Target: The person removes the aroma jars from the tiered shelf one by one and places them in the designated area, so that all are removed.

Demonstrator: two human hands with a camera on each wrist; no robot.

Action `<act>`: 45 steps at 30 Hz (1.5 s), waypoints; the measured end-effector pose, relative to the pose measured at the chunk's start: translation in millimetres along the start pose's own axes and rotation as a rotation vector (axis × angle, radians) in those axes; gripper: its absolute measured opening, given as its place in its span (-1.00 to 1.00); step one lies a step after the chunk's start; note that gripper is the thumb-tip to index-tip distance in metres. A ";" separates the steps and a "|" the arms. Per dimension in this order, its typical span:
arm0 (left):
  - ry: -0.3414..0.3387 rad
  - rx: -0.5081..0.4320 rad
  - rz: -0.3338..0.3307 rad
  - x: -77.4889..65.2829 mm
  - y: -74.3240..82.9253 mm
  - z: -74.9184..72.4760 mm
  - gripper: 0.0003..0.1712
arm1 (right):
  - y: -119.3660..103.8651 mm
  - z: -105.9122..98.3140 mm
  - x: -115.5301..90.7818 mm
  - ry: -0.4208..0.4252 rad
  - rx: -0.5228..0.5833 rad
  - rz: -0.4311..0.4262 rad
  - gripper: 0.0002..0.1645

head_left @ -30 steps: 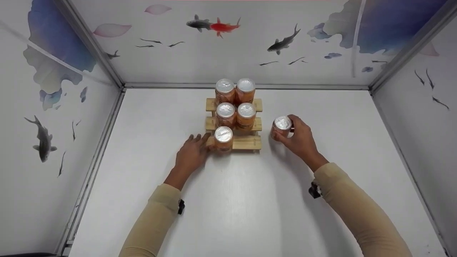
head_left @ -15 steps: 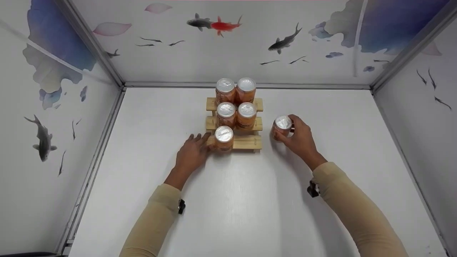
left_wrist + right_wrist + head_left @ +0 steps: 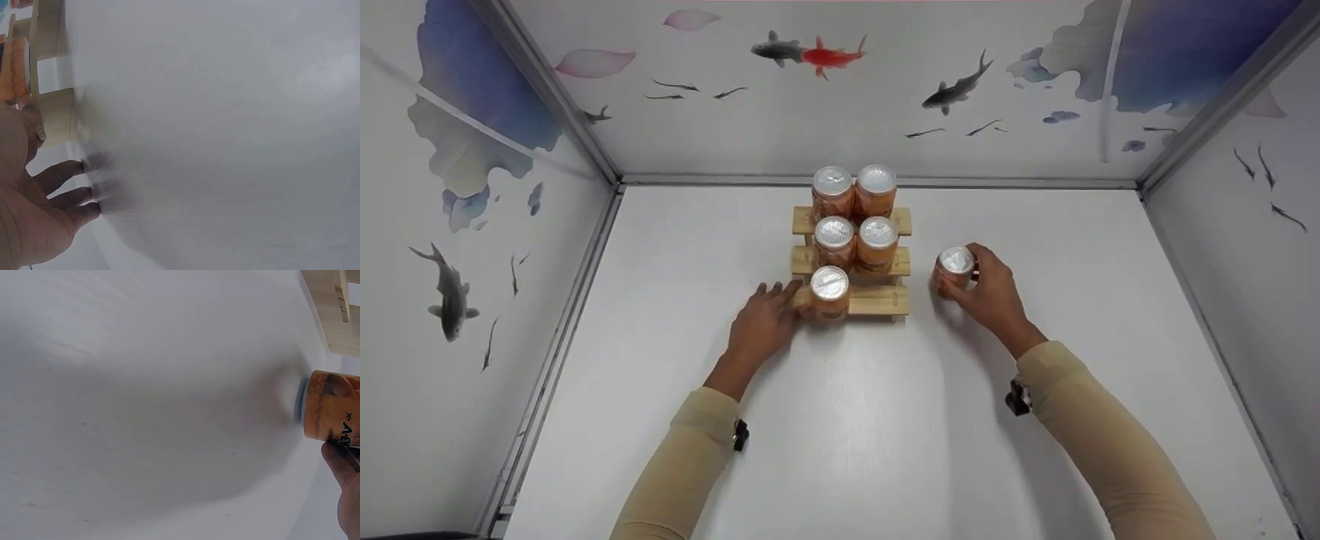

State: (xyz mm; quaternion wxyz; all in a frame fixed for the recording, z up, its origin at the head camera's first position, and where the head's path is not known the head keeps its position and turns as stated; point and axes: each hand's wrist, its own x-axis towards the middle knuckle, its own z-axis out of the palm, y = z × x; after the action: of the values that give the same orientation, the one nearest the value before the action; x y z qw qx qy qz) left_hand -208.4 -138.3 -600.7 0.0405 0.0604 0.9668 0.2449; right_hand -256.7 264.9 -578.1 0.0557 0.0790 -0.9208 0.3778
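Observation:
My right hand (image 3: 994, 296) holds an orange can (image 3: 956, 262) with a silver lid, upright and to the right of a stepped wooden rack (image 3: 881, 301). In the right wrist view the can (image 3: 332, 405) shows a printed orange label, with fingers against its side; I cannot tell whether its base touches the table. My left hand (image 3: 765, 326) holds the left end of the rack's lowest step between thumb and index finger. Its other fingertips rest on the table in the left wrist view. Another can (image 3: 829, 289) stands on the lowest step, close to the left thumb.
Two cans (image 3: 856, 238) stand side by side on the middle step. Two more cans (image 3: 853, 187) fill the top step near the back wall (image 3: 690, 135). White panels printed with fish enclose the white table (image 3: 840, 435) at the back and sides.
The can in the right hand has shifted very slightly to the right. The left hand, the rack and its cans stay in place.

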 end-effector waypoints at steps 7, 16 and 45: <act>-0.010 -0.053 -0.012 -1.1 -1.0 0.8 -0.37 | 1.1 -1.3 -0.5 -0.001 0.006 0.003 -0.11; 0.002 -0.062 0.010 -1.0 -2.6 1.0 -0.37 | 3.9 -0.2 -0.6 -0.019 0.033 0.012 -0.12; -0.002 -0.096 0.001 -0.6 -0.2 -1.2 -0.37 | 0.3 -16.5 -1.8 -0.060 -0.087 -0.012 0.04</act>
State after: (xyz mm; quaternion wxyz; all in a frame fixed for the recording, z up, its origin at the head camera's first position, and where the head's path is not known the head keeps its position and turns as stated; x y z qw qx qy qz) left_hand -207.9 -139.2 -599.7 0.0443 0.0591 0.9538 0.2911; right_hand -254.3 277.0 -566.9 0.0336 0.0935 -0.9371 0.3346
